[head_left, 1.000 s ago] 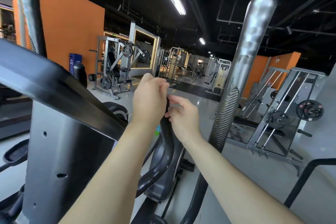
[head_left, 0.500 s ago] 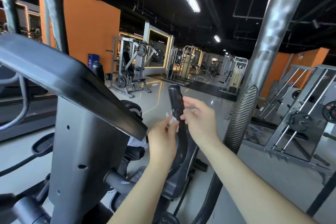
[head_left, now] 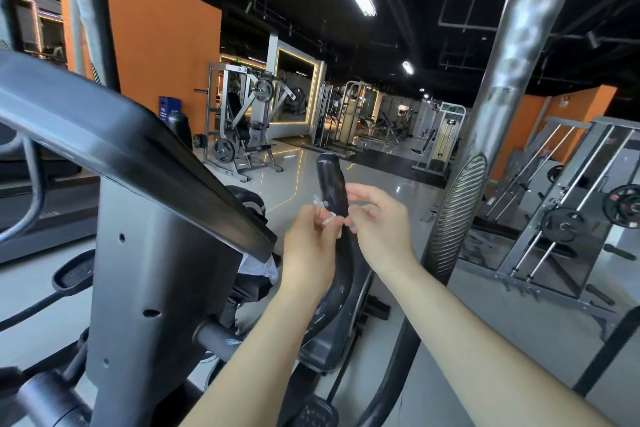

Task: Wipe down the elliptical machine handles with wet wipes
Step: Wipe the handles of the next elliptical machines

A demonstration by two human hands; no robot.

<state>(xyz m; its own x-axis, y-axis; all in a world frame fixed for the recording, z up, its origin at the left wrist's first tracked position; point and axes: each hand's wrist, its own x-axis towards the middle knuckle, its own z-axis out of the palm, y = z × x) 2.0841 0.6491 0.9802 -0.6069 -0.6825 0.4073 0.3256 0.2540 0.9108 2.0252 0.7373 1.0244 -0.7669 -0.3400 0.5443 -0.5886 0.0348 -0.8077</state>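
No text readable, lettering on the blue sign (head_left: 169,107) too blurred

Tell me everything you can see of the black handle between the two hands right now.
The handle is a glossy black bar, plastic or rubber by its look, with a rounded top. It stands nearly upright, then curves downward below the hands. The left hand pinches a white wipe against its left side, and the right hand curls its fingers against the right side. The top end is bare, with nothing touching it.
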